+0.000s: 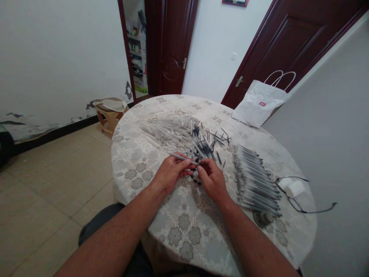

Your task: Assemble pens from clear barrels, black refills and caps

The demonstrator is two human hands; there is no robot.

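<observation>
My left hand (172, 171) pinches a clear pen barrel (179, 156) that points up and left. My right hand (211, 177) is closed at the barrel's near end, fingertips meeting the left hand's, with a small dark part under it that I cannot make out. Both hands rest above a round table (184, 227) with a flowered cloth. Just beyond them lies a heap of clear pen barrels (170, 132), and beside it a loose pile of dark refills (206, 144). To the right, a row of put-together pens (255, 177) lies side by side.
A white paper bag (259, 102) leans at the table's far right edge. A white charger with black cable (294, 190) lies near the right rim. A small wooden stool (111, 111) stands by the left wall. Dark red doors are behind the table.
</observation>
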